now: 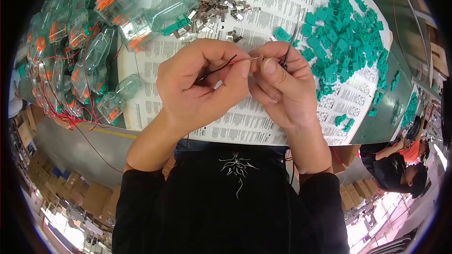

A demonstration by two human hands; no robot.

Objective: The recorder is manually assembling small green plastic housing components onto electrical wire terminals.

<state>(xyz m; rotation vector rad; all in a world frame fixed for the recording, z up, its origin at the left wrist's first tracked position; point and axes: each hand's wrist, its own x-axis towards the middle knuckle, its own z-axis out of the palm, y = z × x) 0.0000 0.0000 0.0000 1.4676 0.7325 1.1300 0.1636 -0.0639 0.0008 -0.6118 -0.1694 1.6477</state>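
My left hand [197, 87] is closed, pinching a thin red wire [234, 62] and a black wire [219, 70] between thumb and forefinger. A bare, silvery wire end [254, 58] points from there toward my right hand [292, 87]. That hand is closed too, its thumb and forefinger pressed together around the wire's tip; a tiny coppery bit shows there, too small to name. A slim pointed tool [293, 37] with a grey shaft slants up from between its fingers. Both hands are held above the printed paper sheet [212, 129], nearly touching each other.
Small silvery metal clips [216, 0] are heaped behind my hands. Green plastic pieces [341, 37] spread over the right side. Clear greenish bottle-shaped housings [87, 47] with orange parts and trailing red wires [70, 117] crowd the left. Another person [400, 169] is at far right.
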